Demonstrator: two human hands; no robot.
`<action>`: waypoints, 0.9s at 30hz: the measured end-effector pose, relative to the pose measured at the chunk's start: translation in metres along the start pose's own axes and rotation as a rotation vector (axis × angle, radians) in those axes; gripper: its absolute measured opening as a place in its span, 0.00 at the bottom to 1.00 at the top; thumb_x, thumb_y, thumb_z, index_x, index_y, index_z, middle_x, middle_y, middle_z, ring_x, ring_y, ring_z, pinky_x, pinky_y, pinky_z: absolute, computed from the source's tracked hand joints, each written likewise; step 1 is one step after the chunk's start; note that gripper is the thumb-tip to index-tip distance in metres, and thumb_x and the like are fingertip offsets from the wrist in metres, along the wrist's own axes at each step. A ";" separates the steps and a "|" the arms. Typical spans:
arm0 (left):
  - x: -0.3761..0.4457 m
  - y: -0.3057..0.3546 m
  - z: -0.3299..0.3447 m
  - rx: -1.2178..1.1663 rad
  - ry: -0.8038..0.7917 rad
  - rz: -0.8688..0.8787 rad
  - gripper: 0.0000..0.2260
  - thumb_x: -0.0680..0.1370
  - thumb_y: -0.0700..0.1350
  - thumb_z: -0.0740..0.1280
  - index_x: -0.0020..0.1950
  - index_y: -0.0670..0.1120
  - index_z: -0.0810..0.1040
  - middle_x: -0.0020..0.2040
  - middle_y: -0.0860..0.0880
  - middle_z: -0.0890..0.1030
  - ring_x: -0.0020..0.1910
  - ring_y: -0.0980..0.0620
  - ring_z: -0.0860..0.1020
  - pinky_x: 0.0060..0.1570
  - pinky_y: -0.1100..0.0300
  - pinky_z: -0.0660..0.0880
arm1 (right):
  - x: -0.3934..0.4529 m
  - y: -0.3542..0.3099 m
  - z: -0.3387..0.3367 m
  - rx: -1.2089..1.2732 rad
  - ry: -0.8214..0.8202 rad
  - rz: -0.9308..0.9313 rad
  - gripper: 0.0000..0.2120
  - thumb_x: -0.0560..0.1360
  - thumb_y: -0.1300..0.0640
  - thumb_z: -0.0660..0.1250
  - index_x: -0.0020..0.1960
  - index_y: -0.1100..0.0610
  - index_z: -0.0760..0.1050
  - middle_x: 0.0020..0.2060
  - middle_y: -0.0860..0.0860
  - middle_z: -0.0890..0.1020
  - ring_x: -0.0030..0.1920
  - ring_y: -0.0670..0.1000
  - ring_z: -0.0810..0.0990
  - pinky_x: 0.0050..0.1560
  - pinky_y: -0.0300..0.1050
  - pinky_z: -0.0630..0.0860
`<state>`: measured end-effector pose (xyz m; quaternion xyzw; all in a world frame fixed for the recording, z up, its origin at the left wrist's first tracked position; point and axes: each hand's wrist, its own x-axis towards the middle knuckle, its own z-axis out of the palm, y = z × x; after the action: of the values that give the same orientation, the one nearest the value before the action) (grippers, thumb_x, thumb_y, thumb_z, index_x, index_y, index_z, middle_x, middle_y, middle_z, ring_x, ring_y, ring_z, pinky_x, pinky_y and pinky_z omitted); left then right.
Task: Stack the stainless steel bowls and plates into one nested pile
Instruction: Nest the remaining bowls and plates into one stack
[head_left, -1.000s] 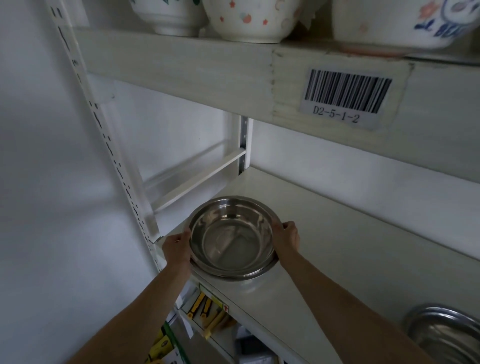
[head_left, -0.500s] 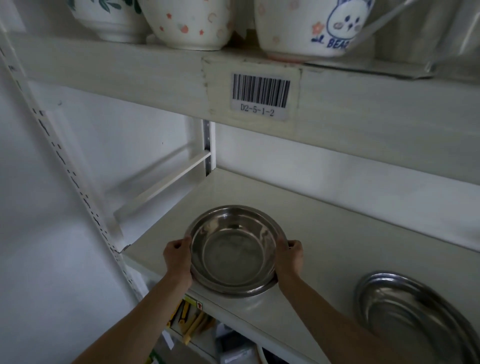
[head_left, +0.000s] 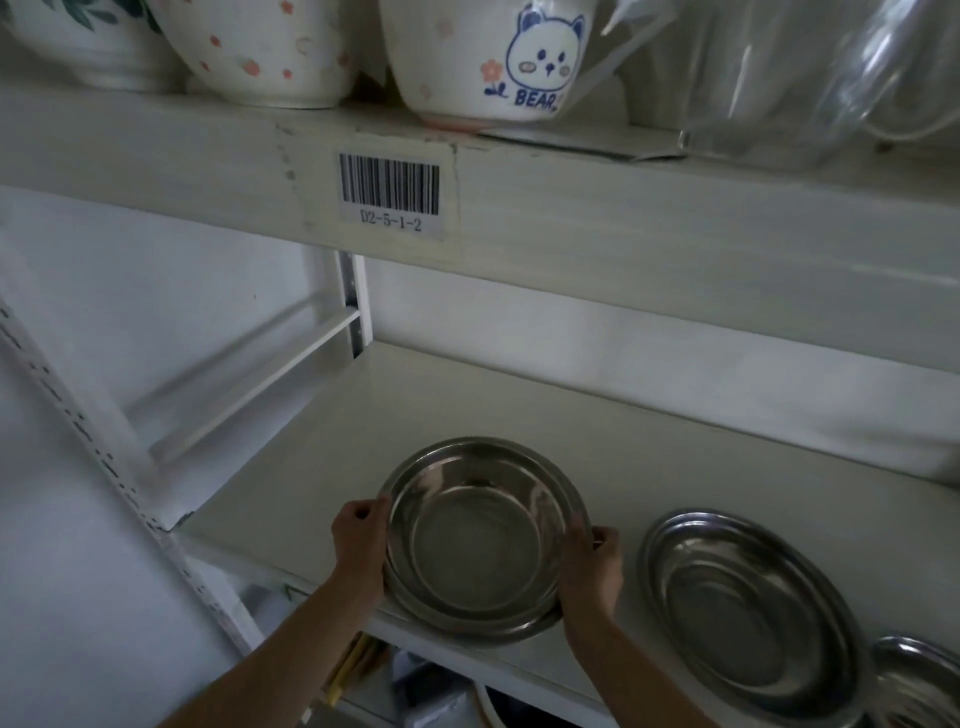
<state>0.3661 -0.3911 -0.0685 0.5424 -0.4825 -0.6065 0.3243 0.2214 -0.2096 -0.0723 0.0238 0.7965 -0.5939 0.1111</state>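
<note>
Head cam: both hands grip the steel bowl (head_left: 475, 540) by its rim, left hand (head_left: 359, 535) and right hand (head_left: 592, 564) on opposite sides, fingers curled over the edge. It sits at the front edge of the white shelf (head_left: 467, 395), apparently nested in a second dish underneath. Steel plate (head_left: 748, 608) sits just beside it on the right, another dish (head_left: 919, 686) at the frame corner. Suggest keeping the pile level, lifting clear of the shelf lip, lowering centred into the plate. Dim storage rack; ceramic bowls (head_left: 260, 52) overhead, barcode label (head_left: 389, 189) on the upper shelf edge.
</note>
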 end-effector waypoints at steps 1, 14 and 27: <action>0.000 0.000 0.000 0.009 -0.010 0.004 0.13 0.76 0.46 0.67 0.54 0.38 0.77 0.50 0.39 0.81 0.51 0.38 0.79 0.52 0.47 0.77 | -0.001 0.000 -0.002 0.015 0.003 0.004 0.13 0.76 0.47 0.64 0.47 0.57 0.72 0.39 0.57 0.80 0.42 0.60 0.79 0.46 0.57 0.76; -0.008 0.015 -0.002 0.208 0.097 0.186 0.22 0.72 0.52 0.72 0.60 0.41 0.74 0.56 0.44 0.77 0.51 0.46 0.76 0.52 0.52 0.75 | -0.009 -0.009 -0.012 -0.006 -0.017 -0.074 0.16 0.75 0.47 0.63 0.52 0.59 0.75 0.47 0.59 0.81 0.47 0.58 0.80 0.49 0.52 0.76; -0.145 0.028 0.087 0.138 -0.413 0.589 0.07 0.77 0.49 0.67 0.53 0.48 0.76 0.47 0.53 0.81 0.44 0.57 0.80 0.47 0.63 0.74 | -0.018 -0.034 -0.110 0.122 0.100 -0.270 0.07 0.78 0.56 0.65 0.54 0.56 0.78 0.44 0.52 0.83 0.41 0.46 0.79 0.40 0.35 0.71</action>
<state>0.3075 -0.2473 0.0030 0.2669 -0.7131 -0.5498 0.3434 0.2172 -0.1131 -0.0073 -0.0472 0.7595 -0.6487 -0.0114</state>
